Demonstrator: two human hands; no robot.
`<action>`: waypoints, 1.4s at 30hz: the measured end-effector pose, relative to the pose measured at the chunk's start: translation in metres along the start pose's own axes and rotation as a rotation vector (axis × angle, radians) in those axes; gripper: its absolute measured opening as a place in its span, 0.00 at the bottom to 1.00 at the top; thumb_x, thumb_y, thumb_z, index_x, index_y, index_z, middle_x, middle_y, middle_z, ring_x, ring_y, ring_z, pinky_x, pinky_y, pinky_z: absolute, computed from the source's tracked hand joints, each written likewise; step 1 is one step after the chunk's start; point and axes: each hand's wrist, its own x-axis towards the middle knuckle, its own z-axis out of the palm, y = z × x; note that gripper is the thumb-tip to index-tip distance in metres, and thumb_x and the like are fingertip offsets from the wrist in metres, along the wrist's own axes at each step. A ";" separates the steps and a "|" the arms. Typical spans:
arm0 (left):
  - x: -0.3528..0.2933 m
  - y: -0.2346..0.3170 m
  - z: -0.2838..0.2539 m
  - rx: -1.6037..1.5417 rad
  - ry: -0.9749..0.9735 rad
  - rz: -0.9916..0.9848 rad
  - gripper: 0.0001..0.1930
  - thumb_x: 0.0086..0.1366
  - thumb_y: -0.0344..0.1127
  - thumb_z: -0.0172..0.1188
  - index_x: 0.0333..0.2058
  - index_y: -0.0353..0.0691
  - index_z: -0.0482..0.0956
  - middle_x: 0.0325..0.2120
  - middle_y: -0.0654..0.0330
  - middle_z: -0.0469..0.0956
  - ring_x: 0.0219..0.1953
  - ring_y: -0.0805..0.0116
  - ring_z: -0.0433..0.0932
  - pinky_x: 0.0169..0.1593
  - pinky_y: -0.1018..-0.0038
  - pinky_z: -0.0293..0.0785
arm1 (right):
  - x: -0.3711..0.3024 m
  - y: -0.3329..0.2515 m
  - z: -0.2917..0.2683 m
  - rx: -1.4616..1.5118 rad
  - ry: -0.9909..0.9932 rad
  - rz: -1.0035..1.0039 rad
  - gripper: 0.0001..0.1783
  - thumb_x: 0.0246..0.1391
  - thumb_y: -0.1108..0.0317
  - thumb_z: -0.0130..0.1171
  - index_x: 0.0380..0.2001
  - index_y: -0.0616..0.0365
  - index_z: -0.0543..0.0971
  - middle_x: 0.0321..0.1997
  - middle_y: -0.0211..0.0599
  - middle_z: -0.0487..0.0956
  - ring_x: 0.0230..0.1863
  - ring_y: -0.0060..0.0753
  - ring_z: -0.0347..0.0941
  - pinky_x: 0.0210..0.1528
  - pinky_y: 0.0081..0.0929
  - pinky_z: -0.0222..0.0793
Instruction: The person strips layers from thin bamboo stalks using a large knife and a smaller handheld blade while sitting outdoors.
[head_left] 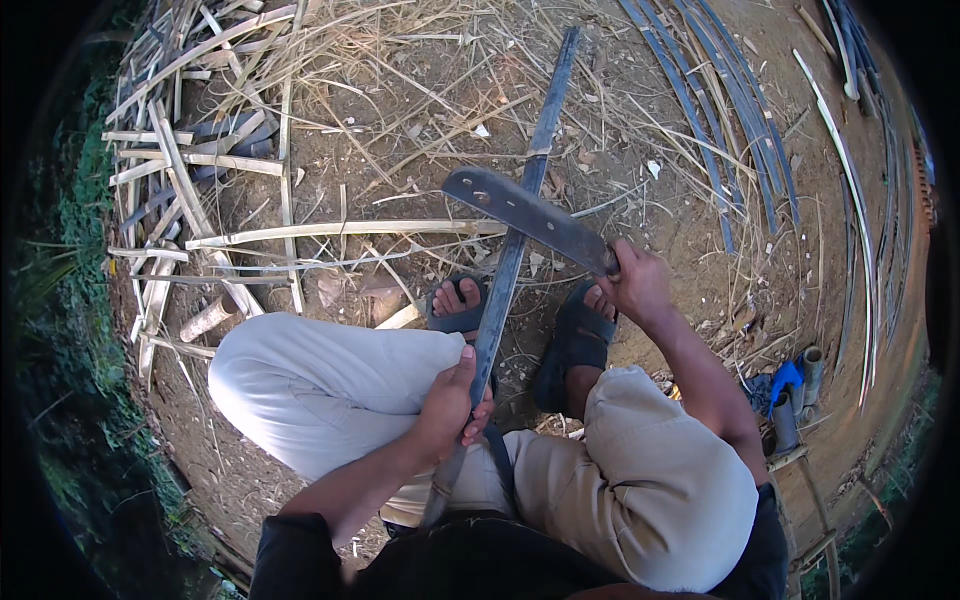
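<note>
With our left hand (452, 405) gripping the long bamboo strip (520, 210) mid-frame and our right hand (630, 285) clenching the machete (530, 212) across it, finished slats (720, 110) lie upper right, this strip unfinished.

At ten o'clock we see a heap of pale split bamboo offcuts (190, 170); at two o'clock, long bluish strips (715, 110) fan across the dirt ground (640, 210); dry straw (400, 60) lies at twelve.
</note>
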 end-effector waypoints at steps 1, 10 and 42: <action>0.000 0.001 0.001 0.004 -0.012 0.010 0.34 0.70 0.67 0.34 0.28 0.38 0.67 0.12 0.64 0.63 0.07 0.75 0.60 0.10 0.75 0.57 | -0.002 -0.003 -0.006 -0.012 0.008 -0.109 0.17 0.38 0.65 0.67 0.31 0.53 0.70 0.26 0.40 0.77 0.27 0.46 0.77 0.31 0.39 0.73; -0.010 0.008 -0.007 0.015 -0.066 -0.023 0.34 0.70 0.67 0.34 0.27 0.38 0.66 0.12 0.63 0.63 0.07 0.73 0.59 0.11 0.74 0.57 | 0.050 0.039 -0.002 -0.081 0.061 0.084 0.14 0.41 0.63 0.65 0.28 0.54 0.71 0.29 0.43 0.79 0.27 0.48 0.78 0.29 0.43 0.74; -0.059 -0.010 -0.041 0.164 -0.005 -0.108 0.37 0.71 0.67 0.29 0.18 0.40 0.64 0.09 0.62 0.60 0.06 0.70 0.58 0.10 0.74 0.58 | 0.041 0.035 -0.012 0.002 -0.064 -0.081 0.18 0.48 0.58 0.65 0.36 0.58 0.74 0.26 0.51 0.80 0.29 0.52 0.80 0.32 0.45 0.76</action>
